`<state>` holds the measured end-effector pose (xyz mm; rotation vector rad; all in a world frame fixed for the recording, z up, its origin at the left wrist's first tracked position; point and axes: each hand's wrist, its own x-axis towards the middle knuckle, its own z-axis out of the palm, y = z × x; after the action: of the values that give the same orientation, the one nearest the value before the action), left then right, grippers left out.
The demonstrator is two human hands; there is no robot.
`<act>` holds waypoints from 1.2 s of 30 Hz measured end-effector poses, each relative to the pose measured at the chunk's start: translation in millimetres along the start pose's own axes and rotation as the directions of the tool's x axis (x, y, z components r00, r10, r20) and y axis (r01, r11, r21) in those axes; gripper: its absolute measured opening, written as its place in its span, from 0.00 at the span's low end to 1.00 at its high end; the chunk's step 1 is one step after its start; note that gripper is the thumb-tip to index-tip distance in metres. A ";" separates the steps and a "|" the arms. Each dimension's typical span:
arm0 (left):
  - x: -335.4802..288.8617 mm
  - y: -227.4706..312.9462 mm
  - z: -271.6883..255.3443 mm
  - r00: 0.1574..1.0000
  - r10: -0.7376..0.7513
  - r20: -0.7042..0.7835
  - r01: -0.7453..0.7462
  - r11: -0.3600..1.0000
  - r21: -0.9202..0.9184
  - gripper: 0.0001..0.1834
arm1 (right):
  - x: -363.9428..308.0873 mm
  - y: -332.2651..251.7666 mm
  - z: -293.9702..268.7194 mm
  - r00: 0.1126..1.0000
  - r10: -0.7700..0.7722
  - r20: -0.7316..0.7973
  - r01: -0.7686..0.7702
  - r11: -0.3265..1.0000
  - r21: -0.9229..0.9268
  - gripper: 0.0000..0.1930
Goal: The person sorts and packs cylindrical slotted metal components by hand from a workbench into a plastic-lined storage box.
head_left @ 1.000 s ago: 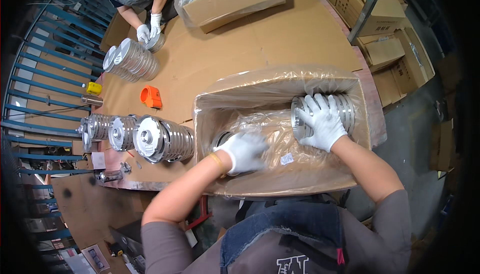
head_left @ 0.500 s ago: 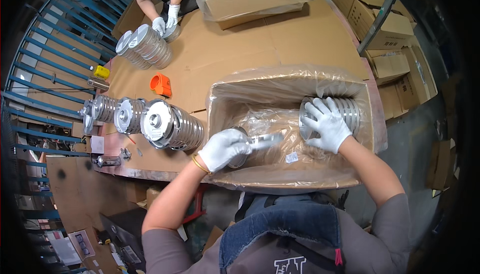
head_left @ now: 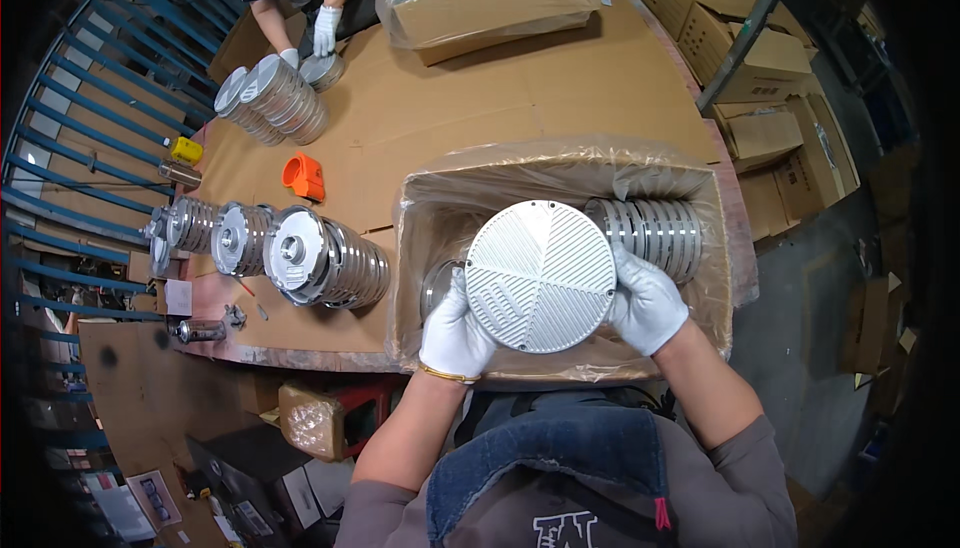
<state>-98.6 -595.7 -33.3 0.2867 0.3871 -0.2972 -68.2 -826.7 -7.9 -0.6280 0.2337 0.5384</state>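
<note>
A round silver metal disc [head_left: 541, 276] with slanting ribs and small holes at its rim is held face up over the box, one gloved hand at each side. My left hand [head_left: 456, 330], in a white glove, closes on its left edge. On the opposite edge grips my right hand [head_left: 648, 300], gloved too. The cardboard box [head_left: 560, 151] beneath is lined with clear plastic. Inside it, a row of similar discs [head_left: 668, 238] stands on edge at the right end. Another round metal part [head_left: 436, 286] shows at the left end, partly hidden.
Left of the box lie stacked metal discs [head_left: 335, 263]. Beyond them are an orange holder [head_left: 304, 178] and a yellow bottle [head_left: 186, 149]. Across the table a co-worker's gloved hand [head_left: 327, 30] is beside more stacks [head_left: 285, 100]. A plastic-covered box [head_left: 490, 8] stands far back.
The disc in my left hand, blurred and edge-on before, now faces up and is larger in view. My right hand has left the standing row and taken the disc's right edge.
</note>
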 end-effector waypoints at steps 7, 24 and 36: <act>-23.6 8.4 19.5 0.971 0.134 0.200 -0.241 0.545 0.803 0.20 | 4.0 -10.2 8.0 1.000 -0.022 0.020 0.025 0.985 -0.171 0.25; 18.6 47.3 -27.5 0.891 -0.392 -0.228 -0.426 -0.895 -0.129 0.21 | 66.7 -11.6 -25.9 0.975 -0.223 0.009 0.104 0.419 -0.902 0.23; 5.2 75.2 9.0 0.939 -0.269 0.216 -0.330 -0.520 0.788 0.10 | 109.1 9.1 -24.0 0.920 -0.346 0.181 -0.184 -0.794 -0.579 0.10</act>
<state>-65.9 -530.8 -11.2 2.2804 -0.5424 -0.5831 17.2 -791.0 -71.1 -3.1219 -0.3960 0.0331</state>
